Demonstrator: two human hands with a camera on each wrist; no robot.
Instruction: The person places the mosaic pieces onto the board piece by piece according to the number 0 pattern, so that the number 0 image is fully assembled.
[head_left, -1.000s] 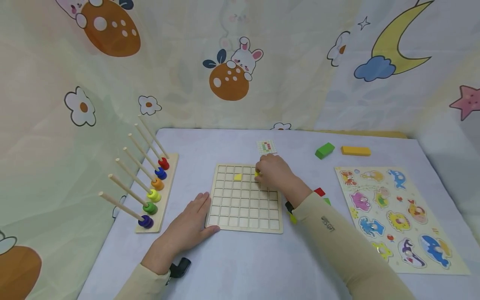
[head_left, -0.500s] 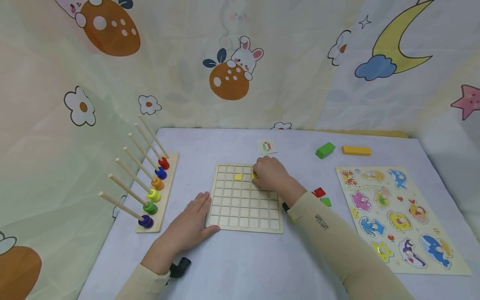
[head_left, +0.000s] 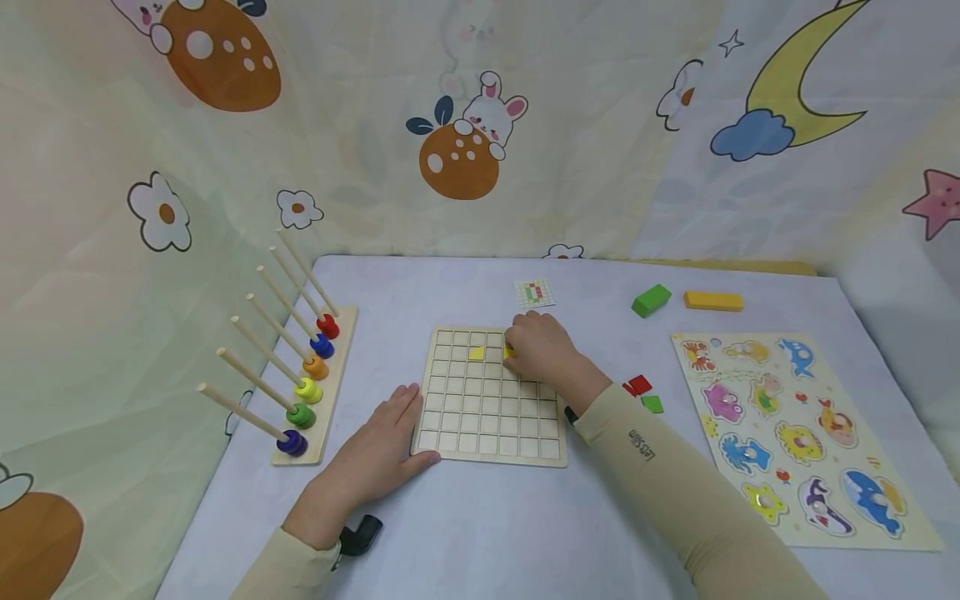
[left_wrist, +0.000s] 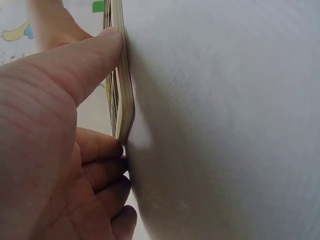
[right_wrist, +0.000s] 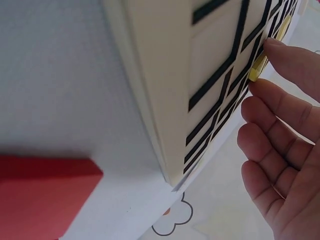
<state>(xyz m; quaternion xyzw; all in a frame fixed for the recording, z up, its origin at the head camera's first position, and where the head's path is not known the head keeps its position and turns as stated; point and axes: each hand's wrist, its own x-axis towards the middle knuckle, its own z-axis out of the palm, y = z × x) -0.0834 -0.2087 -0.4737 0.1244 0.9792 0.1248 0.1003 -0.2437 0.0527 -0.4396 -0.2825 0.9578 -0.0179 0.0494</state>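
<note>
Peg rack (head_left: 339, 360): near the left edge of the table (head_left: 487, 533).

Left hand (head_left: 381, 446): palm side toward the board; fingers extended and together along its left edge, thumb apart, its tip at the near-left corner. Grips nothing. Forearm comes in from the near edge of the table.

Board (head_left: 487, 405): flat on the table, mid-width. Thin, probably wood; judged light and stiff, liable to slide on the cloth unless braced. Best held by its edges or corners, leaving the cells free.

Set tile (head_left: 477, 353): yellow, flat, second row from the board's back edge, toward the left edge.

Yellow tile (right_wrist: 258, 69): same row, further right, at the grid. Judged very light, rigid, smooth, hard to break but easily dropped. Best hold: two opposite sides, by the fingertips.

Right hand (head_left: 545, 346): over the board's back-right corner; thumb and index finger pinch the yellow tile, remaining fingers curled loosely. Forearm slants in from the near-right, wrist across the board's right edge.

Red tiles (head_left: 640, 384) and green tile (head_left: 652, 404): loose, off the board's right edge; count of reds unclear.
</note>
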